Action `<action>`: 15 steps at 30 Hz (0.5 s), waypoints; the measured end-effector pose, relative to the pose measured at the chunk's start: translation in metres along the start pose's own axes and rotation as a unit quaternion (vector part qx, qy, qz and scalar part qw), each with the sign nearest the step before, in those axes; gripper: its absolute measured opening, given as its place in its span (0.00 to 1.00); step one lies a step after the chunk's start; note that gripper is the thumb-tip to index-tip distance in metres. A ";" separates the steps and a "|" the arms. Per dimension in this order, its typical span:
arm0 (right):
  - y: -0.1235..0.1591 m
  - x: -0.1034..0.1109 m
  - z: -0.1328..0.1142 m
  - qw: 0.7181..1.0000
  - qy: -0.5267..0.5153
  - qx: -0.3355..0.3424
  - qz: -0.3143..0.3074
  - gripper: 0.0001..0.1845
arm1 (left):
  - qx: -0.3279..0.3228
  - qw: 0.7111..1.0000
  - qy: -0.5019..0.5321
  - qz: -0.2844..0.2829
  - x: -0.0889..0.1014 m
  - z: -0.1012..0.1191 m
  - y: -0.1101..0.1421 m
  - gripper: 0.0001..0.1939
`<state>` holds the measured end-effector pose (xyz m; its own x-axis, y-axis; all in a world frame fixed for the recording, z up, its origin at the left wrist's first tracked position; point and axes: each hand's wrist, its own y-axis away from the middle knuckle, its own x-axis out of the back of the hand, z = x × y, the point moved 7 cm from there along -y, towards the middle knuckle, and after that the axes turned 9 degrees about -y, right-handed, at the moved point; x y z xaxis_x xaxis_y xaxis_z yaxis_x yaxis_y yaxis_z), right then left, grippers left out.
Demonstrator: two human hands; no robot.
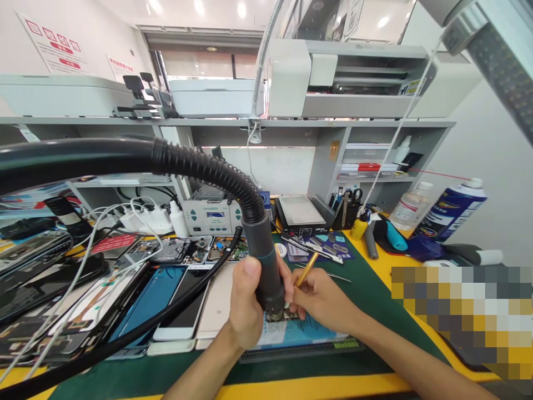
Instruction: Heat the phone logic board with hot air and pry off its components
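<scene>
My left hand [245, 303] grips the dark handle of a hot-air gun [266, 266], held upright with its nozzle pointing down at a small circuit board [287, 316]. The gun's ribbed black hose [195, 161] arcs away to the upper left. My right hand [320, 300] holds gold tweezers [307, 269] like a pen, tip down beside the nozzle at the board. The board lies on a blue work mat [291, 333] on a dark holder. The nozzle tip and most of the board are hidden by my fingers.
Several phones and screens [166, 300] lie in a row to the left among white cables. A soldering station [212, 216] and hot plate [302, 216] stand behind. Bottles [452, 208], a tool cup [345, 208] and loose tools sit at the right on the green mat [366, 289].
</scene>
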<state>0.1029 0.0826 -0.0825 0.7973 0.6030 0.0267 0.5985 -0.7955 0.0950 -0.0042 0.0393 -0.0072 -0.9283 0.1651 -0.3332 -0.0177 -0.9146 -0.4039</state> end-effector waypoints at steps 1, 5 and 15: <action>0.000 0.000 0.000 1.000 0.001 -0.001 -0.001 0.13 | 0.003 1.000 0.005 -0.002 0.000 0.000 0.000 0.30; 0.001 0.000 0.000 1.000 0.000 -0.001 -0.002 0.13 | 0.001 1.000 0.013 -0.001 0.000 -0.001 0.001 0.30; 0.000 0.001 0.003 1.000 0.000 0.007 -0.004 0.13 | -0.009 1.000 0.004 -0.005 0.001 0.000 0.000 0.30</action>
<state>0.1042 0.0827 -0.0851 0.7928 0.6090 0.0256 0.6054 -0.7917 0.0818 -0.0048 0.0393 -0.0076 -0.9253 0.1766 -0.3357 -0.0198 -0.9063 -0.4222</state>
